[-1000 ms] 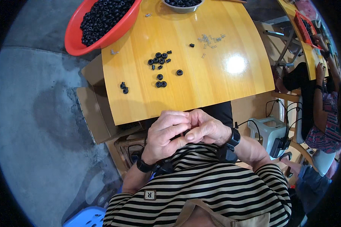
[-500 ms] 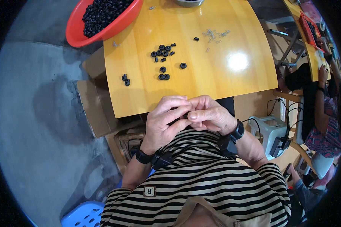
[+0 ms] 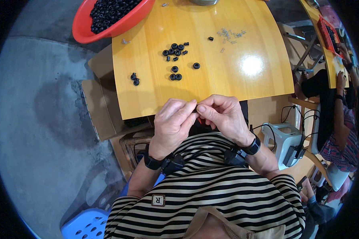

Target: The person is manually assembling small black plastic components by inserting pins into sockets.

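My left hand [image 3: 173,123] and my right hand [image 3: 223,117] meet just off the near edge of the table. Both are closed, thumbs and fingertips pinched together around a small black part [image 3: 194,110] that is mostly covered by the fingers. A bit of red shows under my right fingers; what it belongs to is unclear. Beyond my hands, several black ring-shaped parts [image 3: 177,52] lie loosely grouped on the yellow wooden table [image 3: 147,95]. Two more black parts [image 3: 135,81] lie toward the left edge.
A red basin [image 3: 119,28] heaped with black parts stands at the far left. Several tiny clear or metallic pieces [image 3: 229,35] are scattered at the far right. Part of a metal bowl [image 3: 204,1] shows at the back. On the right are a pale stool [image 3: 287,137] with cables and another person's arm [image 3: 339,107].
My hands have shifted slightly, and the fingertips are now drawn into a tighter pinch, with the right thumb higher. The red bit under my right fingers has come into view. The table's parts look unmoved.
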The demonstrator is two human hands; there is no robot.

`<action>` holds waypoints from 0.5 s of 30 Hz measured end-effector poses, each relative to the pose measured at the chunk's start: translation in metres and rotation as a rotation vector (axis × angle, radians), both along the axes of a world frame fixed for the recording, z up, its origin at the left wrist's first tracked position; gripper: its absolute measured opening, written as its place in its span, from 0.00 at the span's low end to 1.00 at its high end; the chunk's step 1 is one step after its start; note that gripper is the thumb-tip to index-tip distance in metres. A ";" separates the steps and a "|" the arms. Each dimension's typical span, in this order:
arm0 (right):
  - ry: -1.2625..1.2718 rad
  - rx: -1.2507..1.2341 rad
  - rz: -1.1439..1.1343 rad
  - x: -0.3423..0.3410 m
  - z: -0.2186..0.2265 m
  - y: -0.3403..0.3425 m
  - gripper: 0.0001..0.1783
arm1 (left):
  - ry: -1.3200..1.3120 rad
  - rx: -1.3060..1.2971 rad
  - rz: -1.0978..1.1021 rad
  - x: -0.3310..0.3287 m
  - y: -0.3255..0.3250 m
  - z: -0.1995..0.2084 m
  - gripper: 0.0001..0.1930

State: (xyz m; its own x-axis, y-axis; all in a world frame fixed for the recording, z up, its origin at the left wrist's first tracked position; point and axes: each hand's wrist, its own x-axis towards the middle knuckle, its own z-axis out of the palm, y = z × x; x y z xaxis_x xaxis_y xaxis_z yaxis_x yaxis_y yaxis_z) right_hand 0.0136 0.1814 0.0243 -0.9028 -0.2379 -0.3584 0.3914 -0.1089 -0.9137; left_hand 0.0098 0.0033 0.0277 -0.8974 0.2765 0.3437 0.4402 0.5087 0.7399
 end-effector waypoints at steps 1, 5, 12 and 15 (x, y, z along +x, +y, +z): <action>0.003 -0.002 0.017 0.000 -0.001 0.001 0.08 | 0.021 0.005 -0.007 0.000 0.001 0.000 0.17; 0.143 -0.001 0.008 0.000 0.001 0.002 0.08 | -0.032 0.027 -0.022 0.000 0.000 0.002 0.17; 0.456 0.191 0.106 -0.007 -0.008 0.005 0.07 | -0.312 0.159 -0.043 -0.003 -0.008 0.005 0.15; 0.450 0.185 0.110 -0.008 -0.008 0.003 0.06 | -0.309 0.166 -0.008 -0.003 -0.008 0.005 0.14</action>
